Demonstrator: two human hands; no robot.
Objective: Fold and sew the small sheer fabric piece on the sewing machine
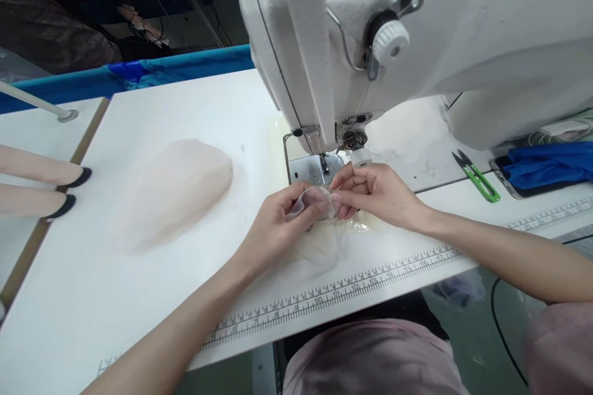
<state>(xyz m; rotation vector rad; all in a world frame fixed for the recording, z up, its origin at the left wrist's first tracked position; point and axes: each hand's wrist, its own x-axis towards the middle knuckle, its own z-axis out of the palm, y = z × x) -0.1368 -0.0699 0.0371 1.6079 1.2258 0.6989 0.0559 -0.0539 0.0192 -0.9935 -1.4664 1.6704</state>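
Observation:
A piece of thin, sheer white fabric [319, 199] is held between my two hands, just in front of the needle area of a sewing machine [370, 12]. My left hand [288, 215] pinches its left side between thumb and fingers. From the right, my right hand [370, 193] pinches the fabric's edge with thumb and forefinger. Part of the sheer cloth hangs down over the table below my hands. Behind them lie the metal needle plate [306, 170] and the presser foot [325, 163]. The fingers hide some of the gripped cloth.
Pale sheer fabric [185, 191] lies on the white table [152, 308] at left. Green-handled thread snips [477, 178] rest at right, beside a phone [514, 188] under blue cloth [551, 163]. A printed ruler [343, 292] runs along the front edge. Another person [50, 24] sits beyond.

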